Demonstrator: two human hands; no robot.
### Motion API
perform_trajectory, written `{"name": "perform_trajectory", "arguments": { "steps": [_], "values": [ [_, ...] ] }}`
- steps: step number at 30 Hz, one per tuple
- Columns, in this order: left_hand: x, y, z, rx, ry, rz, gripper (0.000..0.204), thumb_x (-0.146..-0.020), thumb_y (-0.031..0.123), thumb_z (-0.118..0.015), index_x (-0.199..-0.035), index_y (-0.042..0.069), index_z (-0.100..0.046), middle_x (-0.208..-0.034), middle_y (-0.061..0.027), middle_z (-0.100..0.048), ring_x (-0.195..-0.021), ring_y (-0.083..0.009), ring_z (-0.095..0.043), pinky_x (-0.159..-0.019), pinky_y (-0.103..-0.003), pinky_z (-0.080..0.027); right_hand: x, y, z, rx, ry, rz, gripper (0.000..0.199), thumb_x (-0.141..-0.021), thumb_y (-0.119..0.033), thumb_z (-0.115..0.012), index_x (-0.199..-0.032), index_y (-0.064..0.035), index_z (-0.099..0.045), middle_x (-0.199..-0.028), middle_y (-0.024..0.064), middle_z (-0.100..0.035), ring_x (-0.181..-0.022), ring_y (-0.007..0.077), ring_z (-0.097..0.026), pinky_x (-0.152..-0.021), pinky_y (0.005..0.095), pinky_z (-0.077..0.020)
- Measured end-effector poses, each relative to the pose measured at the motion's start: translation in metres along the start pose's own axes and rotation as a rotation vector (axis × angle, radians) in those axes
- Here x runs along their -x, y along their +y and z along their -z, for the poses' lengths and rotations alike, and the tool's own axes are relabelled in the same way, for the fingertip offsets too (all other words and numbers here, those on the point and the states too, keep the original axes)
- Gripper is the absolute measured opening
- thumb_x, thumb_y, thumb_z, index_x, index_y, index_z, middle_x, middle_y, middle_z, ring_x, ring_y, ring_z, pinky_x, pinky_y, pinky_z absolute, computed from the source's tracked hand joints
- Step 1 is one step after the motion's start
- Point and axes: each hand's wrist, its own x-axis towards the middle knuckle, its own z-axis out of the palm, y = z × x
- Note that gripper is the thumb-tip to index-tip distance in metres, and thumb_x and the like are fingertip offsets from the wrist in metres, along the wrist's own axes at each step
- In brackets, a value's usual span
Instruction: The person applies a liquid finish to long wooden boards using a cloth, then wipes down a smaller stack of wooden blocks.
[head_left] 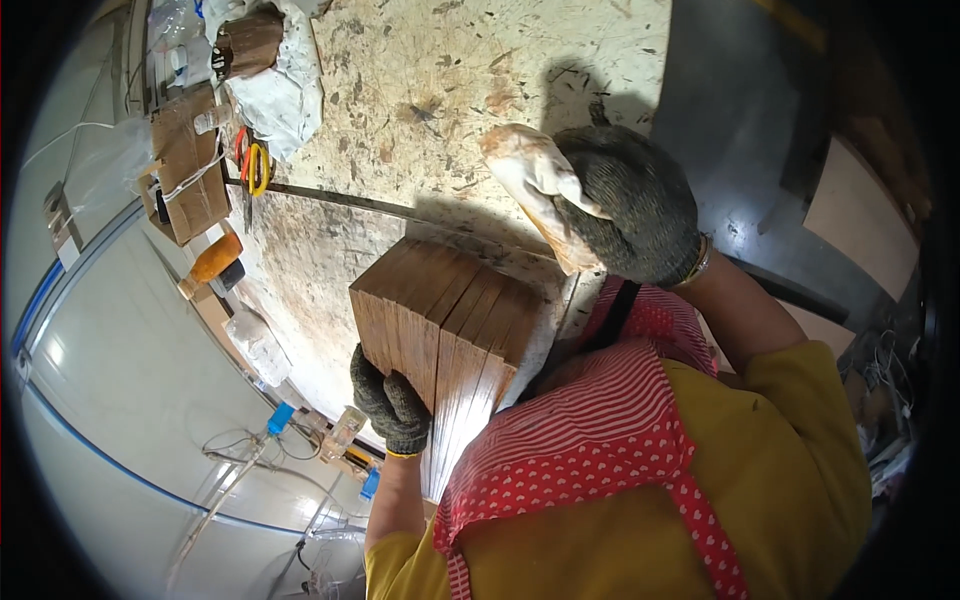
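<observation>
A thick stack of brown wooden boards (440, 300) stands at the near edge of the worktable, close to my body, with its layered edges showing. My left hand (392, 402), in a dark knitted glove, is pressed to the left side of the stack with its fingers bent against the boards. In my right hand (635, 205), also gloved, is a bunched white rag (535, 180) with brown stains. The glove is wrapped round the rag, which hangs above the table to the right of the stack, apart from the boards.
The worktable (420, 90) is pale and blotched with dark marks, with a seam across it. Scissors (257, 165) with red and yellow handles lie at its left, near a cardboard box (190, 200), an orange bottle (212, 262) and crumpled white plastic (290, 100). Flat boards (862, 215) lean at right.
</observation>
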Motion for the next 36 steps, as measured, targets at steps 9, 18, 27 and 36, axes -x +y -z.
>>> {"name": "perform_trajectory", "arguments": {
  "steps": [9, 18, 27, 36],
  "values": [
    [0.004, -0.006, 0.003, -0.082, -0.004, 0.008, 0.063, -0.094, 0.039, -0.054, -0.13, -0.013, -0.05, -0.117, -0.0287, -0.061, -0.101, -0.0404, -0.061, -0.09, -0.047, -0.049, 0.024, 0.001, -0.016, -0.74, -0.201, -0.506, 0.042, -0.095, -0.01, -0.062, -0.136, -0.0022, -0.056, -0.13, 0.0158, -0.06, -0.119, 0.0265, -0.059, -0.101, 0.0374, -0.0513],
    [0.003, -0.005, 0.002, -0.033, 0.005, -0.022, 0.056, -0.092, 0.033, -0.058, -0.128, -0.01, -0.052, -0.113, -0.0273, -0.061, -0.098, -0.0408, -0.06, -0.09, -0.048, -0.047, -0.002, -0.009, 0.006, -0.401, -0.21, -0.486, 0.039, -0.094, -0.017, -0.064, -0.13, -0.0013, -0.06, -0.116, 0.0107, -0.066, -0.105, 0.0193, -0.065, -0.089, 0.0313, -0.0543],
    [-0.003, -0.004, 0.002, -0.068, 0.02, -0.155, 0.052, -0.091, 0.026, -0.061, -0.129, -0.008, -0.052, -0.109, -0.0278, -0.062, -0.095, -0.0442, -0.061, -0.086, -0.05, -0.048, -0.053, -0.01, 0.006, 0.19, -0.207, 0.118, 0.039, -0.1, -0.031, -0.057, -0.123, -0.0005, -0.059, -0.106, 0.011, -0.067, -0.087, 0.0184, -0.067, -0.075, 0.0323, -0.0579],
    [-0.001, -0.005, 0.004, -0.128, -0.036, -0.079, 0.054, -0.092, 0.029, -0.059, -0.13, -0.009, -0.052, -0.113, -0.0299, -0.06, -0.099, -0.0476, -0.059, -0.089, -0.052, -0.047, -0.105, -0.057, -0.101, -1.525, -0.755, -0.858, 0.028, -0.101, -0.03, -0.059, -0.114, -0.0056, -0.066, -0.093, 0.0103, -0.07, -0.07, 0.0156, -0.068, -0.052, 0.0266, -0.0564]
  ]
}}
